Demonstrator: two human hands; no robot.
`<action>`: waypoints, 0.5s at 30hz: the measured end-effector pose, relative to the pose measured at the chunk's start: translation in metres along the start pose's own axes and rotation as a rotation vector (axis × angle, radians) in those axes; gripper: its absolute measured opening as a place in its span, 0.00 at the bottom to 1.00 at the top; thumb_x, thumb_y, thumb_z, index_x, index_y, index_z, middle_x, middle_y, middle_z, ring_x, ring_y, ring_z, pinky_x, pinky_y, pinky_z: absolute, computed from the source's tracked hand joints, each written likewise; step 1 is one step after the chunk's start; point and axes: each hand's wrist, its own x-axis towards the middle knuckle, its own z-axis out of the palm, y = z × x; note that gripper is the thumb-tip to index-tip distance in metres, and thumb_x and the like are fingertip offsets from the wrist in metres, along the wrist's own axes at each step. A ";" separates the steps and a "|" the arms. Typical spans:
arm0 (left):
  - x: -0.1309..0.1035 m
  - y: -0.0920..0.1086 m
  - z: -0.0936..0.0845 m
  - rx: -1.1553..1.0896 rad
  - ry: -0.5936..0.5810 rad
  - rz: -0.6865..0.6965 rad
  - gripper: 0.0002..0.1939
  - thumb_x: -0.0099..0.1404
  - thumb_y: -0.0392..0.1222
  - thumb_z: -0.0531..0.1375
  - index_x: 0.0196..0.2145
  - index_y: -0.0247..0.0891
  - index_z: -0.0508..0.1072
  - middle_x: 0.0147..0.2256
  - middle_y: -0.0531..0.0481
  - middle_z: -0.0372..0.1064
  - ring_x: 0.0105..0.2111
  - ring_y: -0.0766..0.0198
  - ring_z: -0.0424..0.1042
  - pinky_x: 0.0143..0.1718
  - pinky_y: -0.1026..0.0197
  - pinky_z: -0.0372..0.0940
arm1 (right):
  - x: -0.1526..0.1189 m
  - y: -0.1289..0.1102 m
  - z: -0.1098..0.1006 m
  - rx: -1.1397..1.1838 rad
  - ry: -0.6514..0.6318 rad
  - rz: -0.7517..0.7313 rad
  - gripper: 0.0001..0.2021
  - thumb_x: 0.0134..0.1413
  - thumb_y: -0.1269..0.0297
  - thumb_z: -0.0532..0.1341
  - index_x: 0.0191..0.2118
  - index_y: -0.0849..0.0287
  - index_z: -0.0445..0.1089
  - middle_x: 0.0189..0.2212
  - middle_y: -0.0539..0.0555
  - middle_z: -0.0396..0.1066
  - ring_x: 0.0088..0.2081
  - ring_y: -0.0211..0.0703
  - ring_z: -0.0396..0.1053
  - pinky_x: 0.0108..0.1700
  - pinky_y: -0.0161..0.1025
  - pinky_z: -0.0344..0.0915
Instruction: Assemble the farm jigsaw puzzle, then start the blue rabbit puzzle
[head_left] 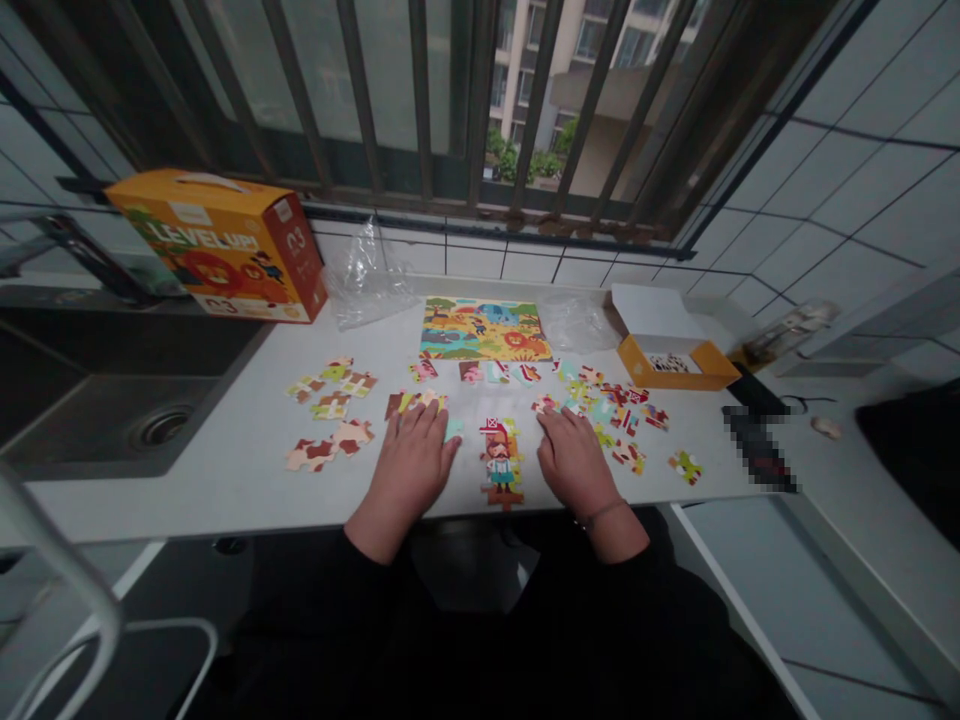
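In the head view I see my left hand (412, 462) and right hand (571, 460) lying palm-down and flat on the white counter (225, 470), fingers loosely spread over loose puzzle pieces (600, 405), gripping nothing. Between them the assembled figure strip (501, 462) runs near-to-far, its near end at the counter's near edge. Bare counter lies near left, beside the sink (112, 420).

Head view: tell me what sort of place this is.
Probably a home kitchen counter by a window: a sink set into the white counter, tiled walls, and a barred window facing apartment buildings.
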 end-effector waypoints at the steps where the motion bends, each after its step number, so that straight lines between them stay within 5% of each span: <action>1: -0.004 -0.001 -0.001 0.001 0.018 -0.001 0.27 0.84 0.49 0.53 0.70 0.29 0.71 0.74 0.28 0.63 0.74 0.34 0.63 0.76 0.25 0.53 | -0.005 -0.001 -0.001 0.010 0.032 -0.007 0.22 0.71 0.70 0.56 0.66 0.62 0.75 0.69 0.67 0.73 0.73 0.67 0.65 0.75 0.71 0.58; 4: -0.016 0.004 -0.001 -0.048 0.050 0.098 0.23 0.83 0.46 0.56 0.67 0.33 0.73 0.75 0.31 0.63 0.74 0.37 0.64 0.76 0.26 0.54 | -0.021 -0.010 -0.005 0.129 0.068 -0.146 0.19 0.73 0.65 0.59 0.63 0.59 0.76 0.69 0.68 0.72 0.72 0.64 0.67 0.73 0.69 0.63; 8: -0.029 0.013 0.005 -0.122 0.011 0.238 0.17 0.81 0.45 0.60 0.62 0.39 0.77 0.71 0.37 0.70 0.70 0.41 0.70 0.74 0.30 0.59 | -0.035 -0.034 -0.011 0.300 -0.064 -0.371 0.20 0.73 0.57 0.66 0.65 0.52 0.74 0.66 0.64 0.75 0.66 0.59 0.73 0.68 0.62 0.69; 12: -0.026 0.014 0.004 -0.069 0.069 0.139 0.16 0.78 0.42 0.62 0.59 0.37 0.79 0.65 0.34 0.76 0.65 0.37 0.74 0.72 0.25 0.59 | -0.028 -0.049 -0.007 0.280 -0.109 -0.310 0.16 0.75 0.55 0.66 0.63 0.50 0.75 0.66 0.62 0.76 0.67 0.59 0.73 0.70 0.67 0.65; 15: -0.026 0.022 -0.025 -0.090 0.203 0.137 0.09 0.77 0.41 0.62 0.49 0.37 0.81 0.56 0.33 0.80 0.57 0.39 0.78 0.64 0.30 0.68 | -0.015 -0.049 0.001 0.264 -0.112 -0.255 0.17 0.76 0.55 0.65 0.63 0.51 0.75 0.68 0.61 0.75 0.69 0.61 0.71 0.71 0.69 0.63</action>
